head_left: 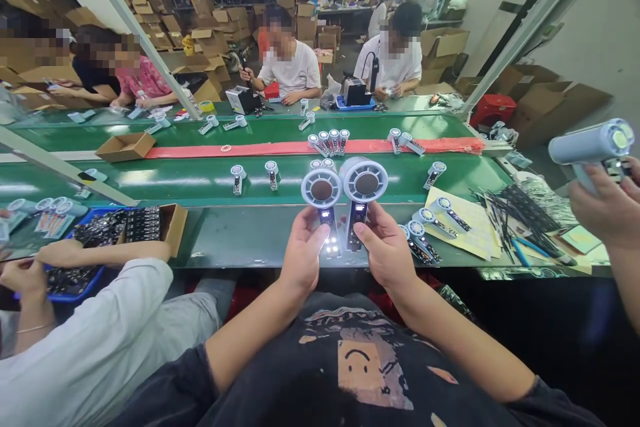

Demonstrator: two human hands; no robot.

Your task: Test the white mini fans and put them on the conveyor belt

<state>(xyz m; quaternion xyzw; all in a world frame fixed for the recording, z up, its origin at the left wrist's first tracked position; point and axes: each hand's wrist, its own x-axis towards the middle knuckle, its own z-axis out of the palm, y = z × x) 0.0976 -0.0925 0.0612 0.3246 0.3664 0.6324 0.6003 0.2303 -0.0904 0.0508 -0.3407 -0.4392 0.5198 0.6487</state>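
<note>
Pale blue, one fan (323, 193) is clamped by its handle (332, 243) in the left hand (303, 240), a second fan (366, 183) likewise in the right hand (387, 243); both are held upright, side by side, above the bench (220, 233). A lit display (327, 215) is shown on each. Beyond, other fans (271, 167) are spread on the belt (200, 180).

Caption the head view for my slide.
Left hand and right hand each hold a blue fan at a green workbench.

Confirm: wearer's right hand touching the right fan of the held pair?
Touching. The head view shows the right hand gripping the right fan by its handle, thumb overlapping the handle's front.
</note>
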